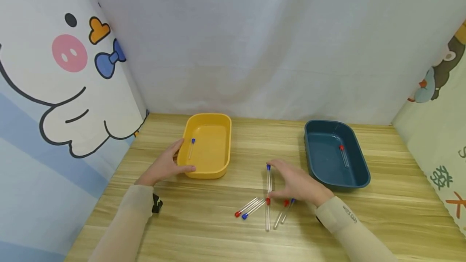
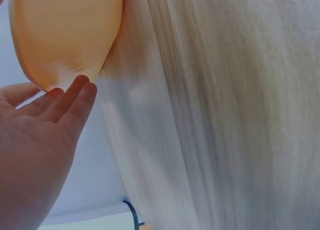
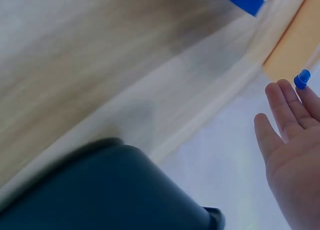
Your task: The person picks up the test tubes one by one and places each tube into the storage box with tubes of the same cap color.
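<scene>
My left hand [image 1: 168,165] holds the left front corner of a yellow bin [image 1: 227,148], thumb at the front rim and fingers along the left side. In the left wrist view its fingers [image 2: 75,107] meet the bin's outer wall. Inside lies a blue-capped test tube [image 1: 191,148]. My right hand [image 1: 298,183] pinches another blue-capped test tube [image 1: 269,177] lengthwise, with the cap [image 3: 302,78] at a fingertip and the thumb near the other end. Just in front lie several tubes, including a red-capped one [image 1: 267,215] and a blue-capped one [image 1: 255,208].
A dark blue bin [image 1: 313,161] stands to the right of my right hand, with a red-capped tube [image 1: 344,157] inside. Both bins sit on a wood-grain table [image 1: 204,221]. A pale curtain [image 1: 247,51] hangs behind, and printed cloths border both sides.
</scene>
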The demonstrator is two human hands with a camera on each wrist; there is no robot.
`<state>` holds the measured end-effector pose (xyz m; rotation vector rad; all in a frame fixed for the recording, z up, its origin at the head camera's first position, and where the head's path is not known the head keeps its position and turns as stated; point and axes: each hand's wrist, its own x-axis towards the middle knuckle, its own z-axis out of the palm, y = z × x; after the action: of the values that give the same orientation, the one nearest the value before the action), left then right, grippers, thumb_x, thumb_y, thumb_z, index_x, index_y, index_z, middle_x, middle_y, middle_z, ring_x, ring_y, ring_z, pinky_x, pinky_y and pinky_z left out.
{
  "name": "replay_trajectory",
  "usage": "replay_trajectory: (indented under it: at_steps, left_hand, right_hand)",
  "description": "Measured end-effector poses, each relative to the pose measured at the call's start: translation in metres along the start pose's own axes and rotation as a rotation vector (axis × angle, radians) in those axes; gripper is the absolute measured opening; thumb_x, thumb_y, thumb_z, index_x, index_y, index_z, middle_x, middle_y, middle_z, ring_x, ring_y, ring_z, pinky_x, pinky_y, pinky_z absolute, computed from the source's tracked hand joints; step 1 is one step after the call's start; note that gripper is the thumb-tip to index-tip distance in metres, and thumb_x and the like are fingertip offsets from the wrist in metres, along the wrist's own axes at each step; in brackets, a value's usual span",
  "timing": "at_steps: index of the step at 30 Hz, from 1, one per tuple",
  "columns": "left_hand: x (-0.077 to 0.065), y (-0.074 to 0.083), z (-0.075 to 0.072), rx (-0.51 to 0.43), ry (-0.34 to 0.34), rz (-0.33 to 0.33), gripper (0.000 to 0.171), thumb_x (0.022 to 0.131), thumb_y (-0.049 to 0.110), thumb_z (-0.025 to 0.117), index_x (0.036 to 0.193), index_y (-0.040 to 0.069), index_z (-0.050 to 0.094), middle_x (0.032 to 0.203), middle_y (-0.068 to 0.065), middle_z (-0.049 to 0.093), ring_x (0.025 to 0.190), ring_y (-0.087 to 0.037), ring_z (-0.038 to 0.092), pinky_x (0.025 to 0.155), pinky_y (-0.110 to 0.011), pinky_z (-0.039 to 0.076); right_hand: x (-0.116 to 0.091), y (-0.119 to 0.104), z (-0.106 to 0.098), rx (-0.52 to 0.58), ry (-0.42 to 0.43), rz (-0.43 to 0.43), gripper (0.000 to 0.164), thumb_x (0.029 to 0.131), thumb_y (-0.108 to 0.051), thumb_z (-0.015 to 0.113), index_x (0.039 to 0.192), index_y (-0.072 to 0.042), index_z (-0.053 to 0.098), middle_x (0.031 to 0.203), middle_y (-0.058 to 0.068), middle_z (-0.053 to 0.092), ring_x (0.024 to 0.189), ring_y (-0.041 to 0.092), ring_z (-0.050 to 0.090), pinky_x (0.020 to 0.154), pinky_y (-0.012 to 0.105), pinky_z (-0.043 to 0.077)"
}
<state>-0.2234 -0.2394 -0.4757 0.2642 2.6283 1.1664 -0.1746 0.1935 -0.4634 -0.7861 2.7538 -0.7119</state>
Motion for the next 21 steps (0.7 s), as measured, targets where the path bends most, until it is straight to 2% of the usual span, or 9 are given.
replay_trajectory:
  at_steps: [12,21]
  left_hand:
    - [0.002,-0.006,-0.001,0.006,-0.005,0.017,0.123,0.081,0.046,0.088,0.167,0.009,0.009,0.173,-0.019,0.013,0.152,-0.040,0.035,0.123,-0.057,0.034]
    - [0.002,-0.005,-0.002,0.006,-0.018,0.013,0.126,0.077,0.049,0.089,0.167,0.009,0.009,0.172,-0.019,0.016,0.149,-0.040,0.038,0.122,-0.058,0.036]
  right_hand:
    - [0.023,-0.015,-0.011,0.028,0.044,-0.070,0.091,0.084,-0.039,0.086,0.154,-0.004,0.041,0.155,0.015,0.049,0.141,0.036,0.051,0.114,0.054,0.046]
    - [0.046,-0.029,-0.016,0.064,0.055,-0.068,0.092,0.083,-0.040,0.087,0.155,-0.006,0.041,0.157,0.012,0.047,0.145,0.034,0.048,0.118,0.053,0.044]
